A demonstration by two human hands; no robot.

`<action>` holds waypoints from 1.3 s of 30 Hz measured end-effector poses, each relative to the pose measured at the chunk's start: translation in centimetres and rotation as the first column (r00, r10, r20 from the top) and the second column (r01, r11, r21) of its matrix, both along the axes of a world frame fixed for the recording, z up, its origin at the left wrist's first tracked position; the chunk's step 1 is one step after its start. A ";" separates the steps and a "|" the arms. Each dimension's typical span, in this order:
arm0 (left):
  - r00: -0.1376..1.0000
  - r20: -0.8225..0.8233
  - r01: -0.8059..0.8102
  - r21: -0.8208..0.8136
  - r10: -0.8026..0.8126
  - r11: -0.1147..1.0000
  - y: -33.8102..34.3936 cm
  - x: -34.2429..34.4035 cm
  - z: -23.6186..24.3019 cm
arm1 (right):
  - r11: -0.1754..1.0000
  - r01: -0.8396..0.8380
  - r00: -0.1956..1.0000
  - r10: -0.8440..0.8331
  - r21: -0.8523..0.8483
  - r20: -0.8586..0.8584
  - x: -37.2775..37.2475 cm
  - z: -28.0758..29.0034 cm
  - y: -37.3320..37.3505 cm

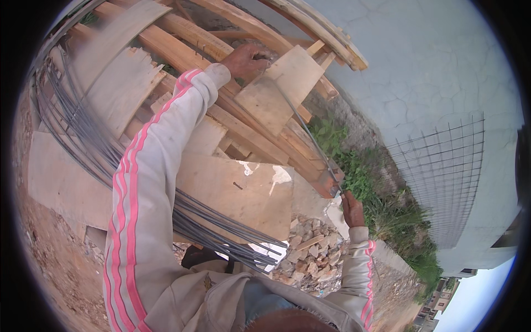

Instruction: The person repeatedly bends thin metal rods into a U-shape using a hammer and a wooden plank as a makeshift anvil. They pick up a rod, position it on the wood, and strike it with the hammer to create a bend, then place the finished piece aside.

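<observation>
My right hand (352,209), at the right of the wood pile, is closed round the near end of a thin steel rod (301,122). The rod slants up and left across a pale board (298,72), its far end lying close below my left hand (247,61). That left hand is over the timber, thumb and fingers curled toward each other in a pinch. Whatever is between its fingertips is too small to make out. Beneath the rod's near part lie long wooden beams (249,135).
A bundle of steel bars (221,224) runs beneath my left arm, beside a plywood sheet with a nail (238,193). Broken stones (315,252) lie in front of me. Green weeds (359,171) line a pale blue wall (437,72), where wire mesh (442,177) leans.
</observation>
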State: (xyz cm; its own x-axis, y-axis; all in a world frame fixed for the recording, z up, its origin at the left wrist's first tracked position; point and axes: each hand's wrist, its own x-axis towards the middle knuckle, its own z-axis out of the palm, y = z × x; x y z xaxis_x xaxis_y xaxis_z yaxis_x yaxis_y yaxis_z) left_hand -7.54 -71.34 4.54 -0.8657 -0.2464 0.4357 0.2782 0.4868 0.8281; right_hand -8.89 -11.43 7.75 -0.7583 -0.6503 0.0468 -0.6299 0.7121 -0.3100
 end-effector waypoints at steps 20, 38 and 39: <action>0.991 0.126 0.050 -0.052 -0.043 0.997 0.1 -0.1 -0.6 | 0.999 0.038 0.999 -0.038 0.006 0.019 0.1 0.1 -0.4; 1.000 0.004 -0.026 -0.191 0.028 0.981 0.3 0.1 -1.3 | 0.999 0.011 0.998 -0.014 0.051 0.062 -0.4 0.7 -0.5; 1.000 0.008 -0.018 -0.197 0.020 0.980 0.5 0.5 -0.6 | 0.998 0.025 0.997 -0.029 0.054 0.069 -0.3 0.8 -0.4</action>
State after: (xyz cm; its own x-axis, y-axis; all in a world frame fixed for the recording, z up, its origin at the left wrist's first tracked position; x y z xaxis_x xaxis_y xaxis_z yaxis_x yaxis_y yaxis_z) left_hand -7.01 -70.81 3.96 -0.8662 -0.1733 0.4686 0.2595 0.6455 0.7183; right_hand -9.16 -11.84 8.51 -0.7756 -0.6299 -0.0412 -0.5885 0.7451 -0.3138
